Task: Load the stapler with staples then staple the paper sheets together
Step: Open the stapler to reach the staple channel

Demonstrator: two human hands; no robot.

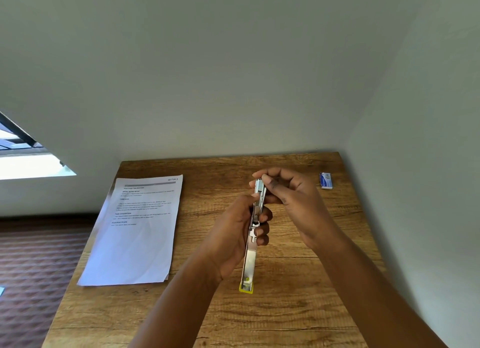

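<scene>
Right hand (pixel 288 191): raised above the table, fingers curled, thumb and forefinger pinching at the far end of the stapler's metal channel. Whether a strip of staples sits between those fingertips is too small to tell.

Left hand (pixel 237 233): wrapped round the middle of the stapler (pixel 253 233), thumb on the near side, fingers curled behind; it carries the tool clear of the table.

Stapler: swung open, lying lengthwise away from the person, bright metal rail facing up, yellow plastic end (pixel 246 288) nearest the person.

Staple box (pixel 326 180): small, blue and white, on the table near the far right corner, well apart from both hands.

Paper sheets (pixel 135 230): printed stack, lying flat on the left part of the table, one corner overhanging the left edge; untouched, not yet stapled.

Table (pixel 285 308): wood-grain top, set into a corner of pale walls.

Step in hand, as judged: loading, the right fingers working at the head of the magazine.

Next move, as judged: seat the strip fully along the rail, close the top until it latches, then bring the stapler across to a corner of the sheets, with their edges squared first.
</scene>
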